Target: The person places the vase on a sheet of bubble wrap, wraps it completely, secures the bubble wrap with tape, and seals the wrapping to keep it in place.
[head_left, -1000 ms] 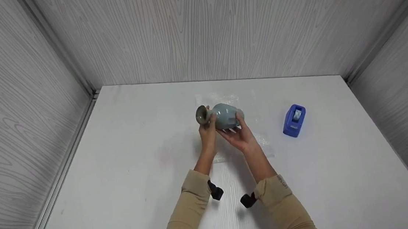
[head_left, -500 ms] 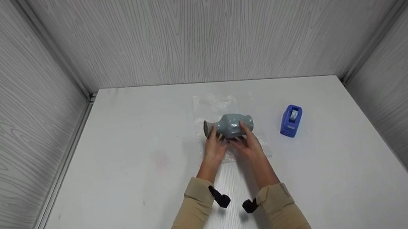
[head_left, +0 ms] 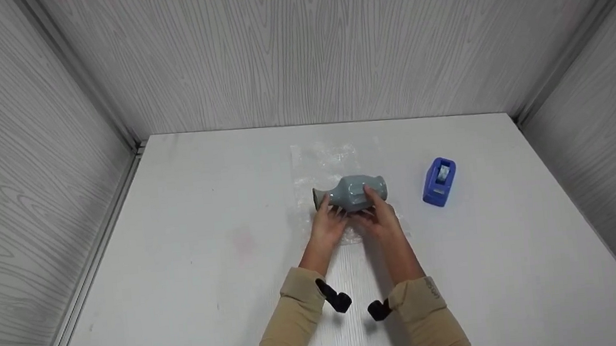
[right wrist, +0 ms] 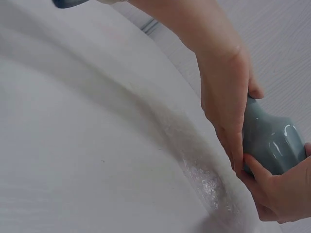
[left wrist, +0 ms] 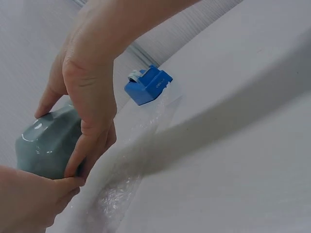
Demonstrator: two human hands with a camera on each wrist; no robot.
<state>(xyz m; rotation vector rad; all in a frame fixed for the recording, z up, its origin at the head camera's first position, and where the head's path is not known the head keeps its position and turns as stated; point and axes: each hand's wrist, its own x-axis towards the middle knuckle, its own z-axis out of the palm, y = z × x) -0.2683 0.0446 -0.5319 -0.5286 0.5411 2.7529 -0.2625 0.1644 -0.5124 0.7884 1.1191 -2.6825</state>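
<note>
A glazed blue-grey vase [head_left: 355, 190] lies on its side between both hands, mouth to the left and base to the right. My left hand [head_left: 328, 227] grips it at the neck, thumb on top. Round the body near the base, my right hand [head_left: 381, 218] holds it with the thumb over the upper side and the fingers underneath. Both wrist views show the fingertips of the two hands meeting below the vase [left wrist: 46, 143]. Beneath it, a clear sheet of bubble wrap [head_left: 313, 164] is spread on the white table [head_left: 221, 203]; the hands hide part of the sheet.
Right of the sheet stands a blue tape dispenser [head_left: 439, 184] with a roll of tape in it. Grey wood-grain panels [head_left: 297, 51] wall the table at the back and both sides. A small black camera [head_left: 340, 303] sticks out from each beige cuff.
Both hands have brought the vase down nearer the sheet, towards me and slightly right. Its mouth has turned from facing me to pointing left.
</note>
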